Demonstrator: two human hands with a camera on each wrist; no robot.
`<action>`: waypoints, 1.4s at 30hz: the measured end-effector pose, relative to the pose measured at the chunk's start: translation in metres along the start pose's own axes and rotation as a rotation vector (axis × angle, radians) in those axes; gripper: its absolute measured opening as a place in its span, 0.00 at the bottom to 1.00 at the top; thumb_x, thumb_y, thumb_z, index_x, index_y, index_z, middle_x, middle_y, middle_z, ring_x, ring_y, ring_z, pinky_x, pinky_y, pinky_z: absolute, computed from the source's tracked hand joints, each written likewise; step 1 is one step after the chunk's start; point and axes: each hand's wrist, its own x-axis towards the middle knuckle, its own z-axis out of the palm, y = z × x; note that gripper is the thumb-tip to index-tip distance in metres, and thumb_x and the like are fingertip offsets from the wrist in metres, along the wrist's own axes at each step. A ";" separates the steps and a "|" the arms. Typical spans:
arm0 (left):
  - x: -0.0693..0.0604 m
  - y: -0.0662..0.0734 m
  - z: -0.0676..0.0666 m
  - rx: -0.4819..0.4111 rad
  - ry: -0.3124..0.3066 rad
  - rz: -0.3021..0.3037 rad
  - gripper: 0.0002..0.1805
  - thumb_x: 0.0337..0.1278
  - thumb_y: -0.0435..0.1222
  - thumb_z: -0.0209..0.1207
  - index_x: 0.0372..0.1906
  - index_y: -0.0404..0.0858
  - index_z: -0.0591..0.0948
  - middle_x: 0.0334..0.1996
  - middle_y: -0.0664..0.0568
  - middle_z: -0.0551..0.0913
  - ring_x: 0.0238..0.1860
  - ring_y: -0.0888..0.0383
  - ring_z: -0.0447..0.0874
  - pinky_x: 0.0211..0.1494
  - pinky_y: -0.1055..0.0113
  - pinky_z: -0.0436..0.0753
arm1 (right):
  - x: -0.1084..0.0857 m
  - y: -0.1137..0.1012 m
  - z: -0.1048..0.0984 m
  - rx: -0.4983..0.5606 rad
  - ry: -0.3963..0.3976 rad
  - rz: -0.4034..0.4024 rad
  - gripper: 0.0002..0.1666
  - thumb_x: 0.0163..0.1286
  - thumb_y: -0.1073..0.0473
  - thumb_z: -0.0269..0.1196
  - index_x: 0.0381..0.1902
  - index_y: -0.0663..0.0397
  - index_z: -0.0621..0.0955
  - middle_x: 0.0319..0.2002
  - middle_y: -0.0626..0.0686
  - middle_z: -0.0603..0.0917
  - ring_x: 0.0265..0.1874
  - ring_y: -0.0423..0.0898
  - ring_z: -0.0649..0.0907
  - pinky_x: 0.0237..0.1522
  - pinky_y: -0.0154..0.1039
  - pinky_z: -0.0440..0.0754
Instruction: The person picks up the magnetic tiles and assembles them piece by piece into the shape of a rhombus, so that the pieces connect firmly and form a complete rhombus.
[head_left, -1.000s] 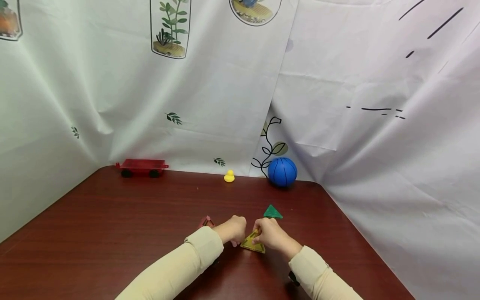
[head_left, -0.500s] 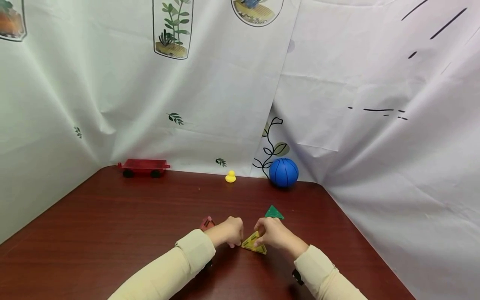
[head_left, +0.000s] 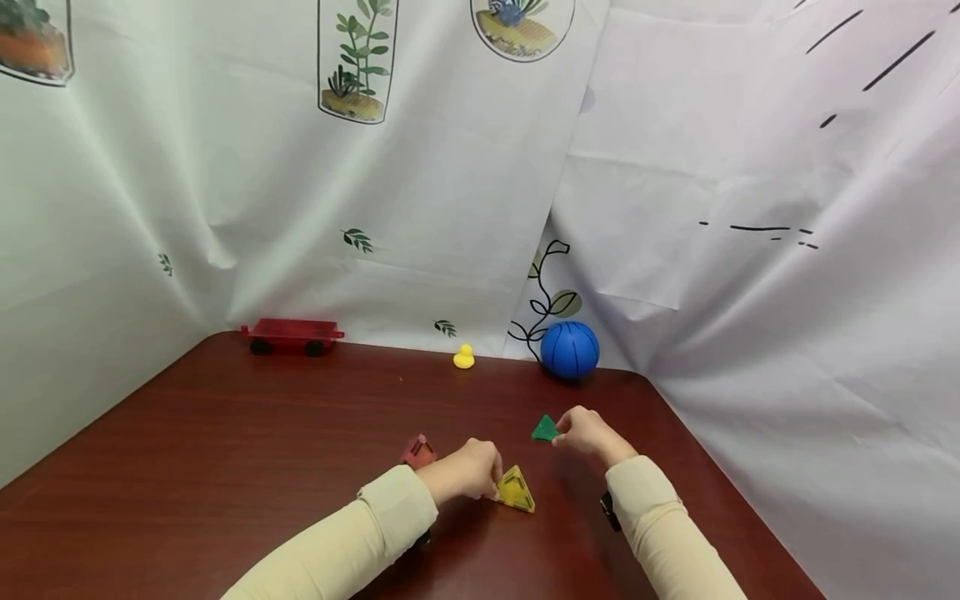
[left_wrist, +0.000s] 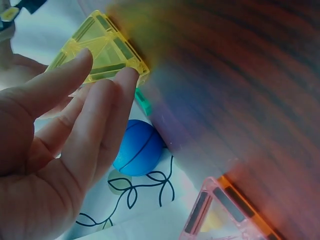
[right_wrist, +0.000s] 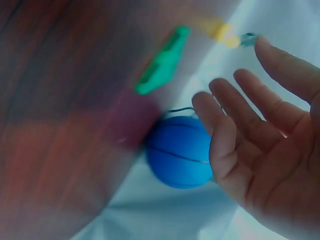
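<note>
My left hand (head_left: 474, 468) is at the left corner of a yellow translucent triangular magnetic tile (head_left: 516, 490) on the table. In the left wrist view, its thumb and extended fingers overlap the yellow tile (left_wrist: 102, 47) without visibly closing on it. Farther right, my right hand (head_left: 588, 432) reaches beside a green triangular tile (head_left: 545, 429). The right wrist view has its fingers spread and bent a little, apart from the green tile (right_wrist: 165, 62). Behind my left forearm stands a pinkish-red tile (head_left: 418, 451), partly hidden; it has an orange edge in the left wrist view.
A red toy wagon (head_left: 294, 335) stands at the table's back left. Along the back edge are a yellow toy duck (head_left: 463, 357) and a blue ball (head_left: 570, 350). Printed white cloth (head_left: 450, 192) hangs behind the dark red-brown table (head_left: 247, 433) and down its sides.
My right hand has let go of the yellow tile and moved forward and right, to the green one. My left hand has shifted right, against the yellow tile.
</note>
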 end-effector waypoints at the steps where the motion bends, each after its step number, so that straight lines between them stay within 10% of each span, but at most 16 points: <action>1: 0.000 0.001 0.001 -0.002 -0.003 0.003 0.08 0.35 0.29 0.67 0.18 0.39 0.77 0.14 0.55 0.73 0.11 0.63 0.73 0.15 0.74 0.72 | 0.003 0.004 0.003 -0.008 -0.002 0.018 0.17 0.52 0.63 0.64 0.40 0.67 0.78 0.35 0.56 0.79 0.35 0.52 0.77 0.34 0.43 0.76; 14: -0.004 0.004 0.018 0.029 0.014 0.046 0.10 0.39 0.32 0.66 0.14 0.42 0.76 0.14 0.59 0.72 0.10 0.66 0.70 0.16 0.75 0.71 | 0.016 0.010 0.042 -0.326 -0.083 0.125 0.11 0.63 0.67 0.49 0.37 0.53 0.78 0.41 0.57 0.76 0.34 0.49 0.73 0.31 0.44 0.69; 32: -0.002 0.004 0.006 0.045 0.019 0.048 0.11 0.41 0.32 0.65 0.14 0.41 0.75 0.14 0.58 0.71 0.11 0.64 0.72 0.16 0.74 0.71 | -0.014 0.003 0.039 -0.376 0.039 -0.034 0.11 0.53 0.69 0.59 0.26 0.47 0.83 0.26 0.48 0.78 0.21 0.42 0.71 0.18 0.37 0.66; 42: -0.003 -0.001 0.004 0.027 0.026 0.035 0.10 0.41 0.31 0.64 0.15 0.41 0.75 0.15 0.58 0.72 0.10 0.64 0.71 0.16 0.73 0.71 | -0.025 -0.015 0.030 -0.406 -0.047 -0.039 0.12 0.44 0.58 0.70 0.30 0.49 0.82 0.27 0.47 0.77 0.26 0.45 0.75 0.24 0.44 0.71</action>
